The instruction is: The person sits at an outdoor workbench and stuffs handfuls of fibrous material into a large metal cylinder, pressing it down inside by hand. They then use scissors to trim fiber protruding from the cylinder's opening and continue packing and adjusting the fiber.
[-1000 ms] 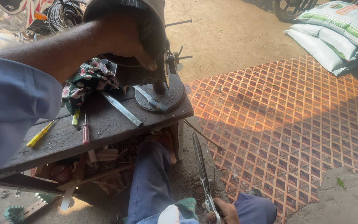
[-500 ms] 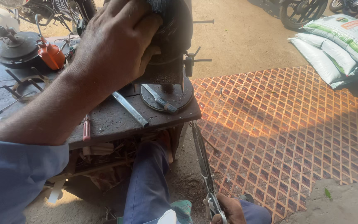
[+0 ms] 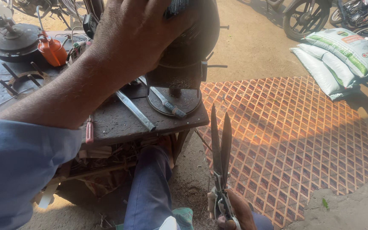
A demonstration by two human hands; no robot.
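Observation:
My left hand (image 3: 137, 32) reaches forward and grips the dark round top of a machine (image 3: 184, 55) that stands on a metal disc base (image 3: 173, 102) at the corner of a dark workbench (image 3: 120, 123). My right hand (image 3: 237, 211) sits low at the bottom edge and holds a large pair of scissors (image 3: 220, 149) by the handles. Their long blades point up, slightly apart, just right of the bench corner.
A flat metal bar (image 3: 135, 110), a red-handled tool (image 3: 89, 130), an orange oil can (image 3: 52, 49) and a round metal part (image 3: 11, 38) lie on the bench. An orange diamond-pattern mat (image 3: 294, 136) covers the ground; stacked sacks (image 3: 341, 55) and a wheel (image 3: 305, 17) stand at the back right.
My right hand has lifted the scissors up into view, blades now upright beside the bench. The view has shifted left and closer; my left hand stays on the machine top.

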